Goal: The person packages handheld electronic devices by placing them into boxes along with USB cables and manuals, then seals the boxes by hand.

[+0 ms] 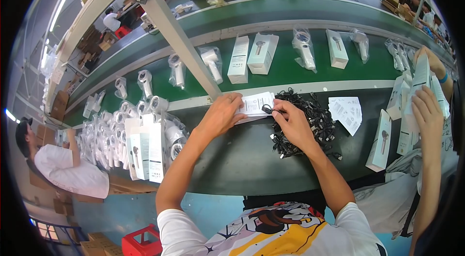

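My left hand (224, 114) grips a stack of white printed leaflets (252, 103) by its left side. At the stack's right edge, my right hand (293, 123) pinches a small coiled black cable (267, 109), which overlaps the leaflets. Beside and partly behind that hand spreads a heap of black cables (317, 125) with metal plug ends. More leaflets (347, 113) lie fanned out to the right of the heap. All of this rests on a dark work surface (227, 169).
Bagged white handheld fans (303, 50) and upright white boxes (262, 52) stand on the green conveyor (193, 94). Several bagged fans (109, 135) pile up at left near boxes (140, 152). A slanted post (169, 26) crosses ahead. At right, a co-worker's hands (427, 108) handle boxes.
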Action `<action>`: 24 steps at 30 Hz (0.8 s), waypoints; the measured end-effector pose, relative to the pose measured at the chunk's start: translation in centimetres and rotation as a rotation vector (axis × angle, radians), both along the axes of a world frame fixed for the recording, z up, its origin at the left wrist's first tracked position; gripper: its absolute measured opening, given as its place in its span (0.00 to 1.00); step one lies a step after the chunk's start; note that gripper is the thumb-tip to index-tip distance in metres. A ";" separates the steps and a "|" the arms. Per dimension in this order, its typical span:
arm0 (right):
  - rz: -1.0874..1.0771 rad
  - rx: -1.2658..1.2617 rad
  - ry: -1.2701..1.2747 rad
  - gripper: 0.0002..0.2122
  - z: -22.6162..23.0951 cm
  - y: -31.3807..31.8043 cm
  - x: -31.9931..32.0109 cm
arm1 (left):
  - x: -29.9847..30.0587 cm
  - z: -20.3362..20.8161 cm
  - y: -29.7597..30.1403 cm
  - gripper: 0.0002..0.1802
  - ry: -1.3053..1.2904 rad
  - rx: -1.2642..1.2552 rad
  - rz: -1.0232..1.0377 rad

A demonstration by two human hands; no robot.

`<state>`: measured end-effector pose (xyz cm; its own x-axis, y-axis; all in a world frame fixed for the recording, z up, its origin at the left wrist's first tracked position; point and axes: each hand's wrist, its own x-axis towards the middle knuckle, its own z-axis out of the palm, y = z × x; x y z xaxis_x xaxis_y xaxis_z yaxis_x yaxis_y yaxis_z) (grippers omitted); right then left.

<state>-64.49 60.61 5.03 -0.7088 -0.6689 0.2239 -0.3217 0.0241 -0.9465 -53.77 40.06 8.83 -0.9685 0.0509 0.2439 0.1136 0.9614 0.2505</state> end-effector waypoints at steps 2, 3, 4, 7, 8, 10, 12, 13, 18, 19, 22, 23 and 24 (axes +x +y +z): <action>-0.002 -0.008 0.006 0.08 -0.2 0.0 -0.1 | 0.0 -0.1 -0.1 0.17 0.049 -0.027 -0.026; -0.005 -0.014 0.013 0.08 -0.4 0.0 -0.2 | 0.0 -0.2 -0.2 0.17 0.050 -0.028 -0.028; -0.006 -0.015 0.014 0.08 -0.4 0.1 -0.2 | -0.1 -0.4 -0.3 0.16 0.081 -0.044 -0.041; 0.003 -0.028 0.000 0.08 -0.2 -0.1 -0.5 | 0.2 -0.4 -0.1 0.16 0.134 -0.078 -0.061; 0.000 -0.008 -0.004 0.08 -0.1 -0.1 -0.6 | 0.2 -0.4 0.0 0.16 0.159 -0.093 -0.070; -0.003 0.012 -0.007 0.07 0.1 -0.3 -0.7 | 0.4 -0.6 0.2 0.16 0.166 -0.101 -0.043; -0.022 0.116 0.067 0.07 0.3 -0.9 -0.6 | 0.5 -0.9 0.2 0.16 0.173 -0.109 -0.016; -0.021 0.115 0.069 0.07 0.5 -1.2 -0.5 | 0.5 -1.0 0.3 0.16 0.192 -0.103 -0.016; -0.029 0.213 0.243 0.08 1.3 -2.1 -0.3 | 0.6 -1.2 0.3 0.16 0.238 -0.085 -0.006; -0.028 0.214 0.246 0.08 1.0 -2.3 -0.4 | 0.6 -1.2 0.3 0.15 0.266 -0.084 -0.018; -0.067 0.151 0.311 0.07 0.5 -2.8 -0.5 | 0.9 -1.2 0.6 0.14 0.303 -0.089 -0.028; -0.072 0.151 0.338 0.07 0.5 -3.1 -0.6 | 0.9 -1.4 0.5 0.14 0.306 -0.090 -0.030; -0.076 0.151 0.366 0.07 0.5 -3.4 -0.7 | 0.9 -1.7 0.4 0.14 0.308 -0.089 -0.031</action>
<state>-65.18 57.21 5.56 -0.6490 -0.6626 0.3738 -0.6288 0.1906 -0.7539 -52.87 40.50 7.13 -0.8472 0.1132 0.5191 0.2004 0.9729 0.1150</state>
